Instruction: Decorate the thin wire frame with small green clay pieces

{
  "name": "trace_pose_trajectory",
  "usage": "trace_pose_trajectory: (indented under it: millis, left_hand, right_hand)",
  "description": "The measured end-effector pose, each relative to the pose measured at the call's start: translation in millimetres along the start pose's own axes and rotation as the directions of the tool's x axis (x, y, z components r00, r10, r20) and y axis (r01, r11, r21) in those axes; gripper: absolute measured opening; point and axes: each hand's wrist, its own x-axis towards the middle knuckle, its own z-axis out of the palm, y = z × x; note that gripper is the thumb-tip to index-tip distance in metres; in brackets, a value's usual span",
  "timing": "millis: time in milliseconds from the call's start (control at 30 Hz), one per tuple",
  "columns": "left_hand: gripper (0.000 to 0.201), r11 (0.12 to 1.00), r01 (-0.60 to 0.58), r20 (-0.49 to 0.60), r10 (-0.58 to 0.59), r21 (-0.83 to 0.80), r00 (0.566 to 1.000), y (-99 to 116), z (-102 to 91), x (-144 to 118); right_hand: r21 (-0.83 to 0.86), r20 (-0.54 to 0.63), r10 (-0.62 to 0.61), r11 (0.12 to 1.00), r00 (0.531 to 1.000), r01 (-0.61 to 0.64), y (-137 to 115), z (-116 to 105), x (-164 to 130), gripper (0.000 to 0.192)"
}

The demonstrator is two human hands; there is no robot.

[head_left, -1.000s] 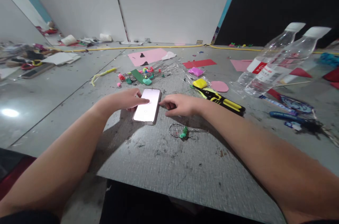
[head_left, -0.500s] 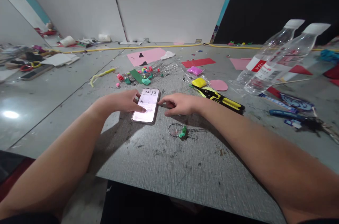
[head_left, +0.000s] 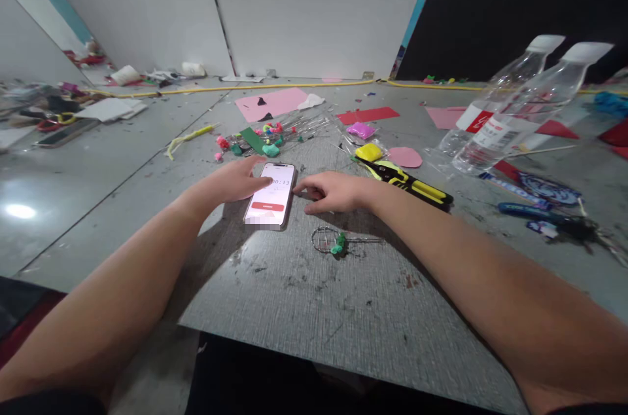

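Note:
A lit phone (head_left: 269, 196) lies face up on the grey tabletop, showing a timer-like readout and a red bar. My left hand (head_left: 240, 178) is at its left edge, thumb stretched over the upper screen and covering some digits, fingers apart. On the other side, my right hand (head_left: 336, 192) rests on the table with its index fingertip at the phone's right edge. Its thumb stands apart and the other fingers are loosely curled, with nothing in them. Nearer me lies a small wire loop piece (head_left: 328, 241) with a twisted stem and green clay-like lumps.
Black-and-yellow pliers (head_left: 412, 186) lie beyond my right wrist. Two plastic bottles (head_left: 515, 114) stand at the right, near keys (head_left: 583, 228). Behind the phone are clay-dotted wire pieces (head_left: 260, 139), a yellow packet (head_left: 369, 152) and pink paper (head_left: 272, 104).
The phone screen has switched from a clock page reading 14:33 to the timer-like page. My left thumb has moved up the screen. My right hand has stayed in place.

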Motion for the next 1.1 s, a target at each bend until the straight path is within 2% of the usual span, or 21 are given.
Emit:
trace_pose_trajectory:
  millis: [133, 333, 567, 733, 867, 1100]
  left_hand:
    - [0.069, 0.993, -0.098, -0.055, 0.102, 0.068, 0.993, -0.7, 6.1, 4.8]
    - [0.03, 0.998, 0.004, -0.093, -0.009, -0.055, 0.996, -0.9, -3.5, 6.1]
    - [0.023, 0.993, -0.006, -0.077, -0.003, -0.114, 0.997, -2.9, -4.5, 7.4]
    - [0.014, 0.999, 0.005, 0.0, -0.005, -0.05, 1.0, -0.5, -4.2, 5.5]
    - [0.01, 1.0, -0.001, -0.002, 0.001, -0.028, 1.0, 1.4, -6.6, 2.6]
    - [0.014, 0.999, -0.035, 0.021, 0.034, 0.035, 0.999, 4.1, -8.3, 0.5]
  right_hand:
    - [0.012, -0.008, 0.0, 1.0, 1.0, 0.001, 2.6, 0.7, 1.7, 0.047]
    - [0.008, -0.013, -0.005, 1.0, 1.0, 0.005, 3.7, 1.0, 1.6, 0.048]
    - [0.024, -0.011, -0.003, 1.0, 1.0, 0.003, 4.7, 1.4, 2.2, 0.046]
    - [0.03, -0.012, -0.01, 0.999, 1.0, 0.011, 5.5, 1.7, 2.5, 0.044]
    - [0.038, -0.011, -0.01, 0.999, 1.0, 0.011, 5.4, 1.4, 2.7, 0.047]
    - [0.032, -0.006, -0.017, 0.999, 1.0, 0.017, 6.2, 0.4, 2.7, 0.046]
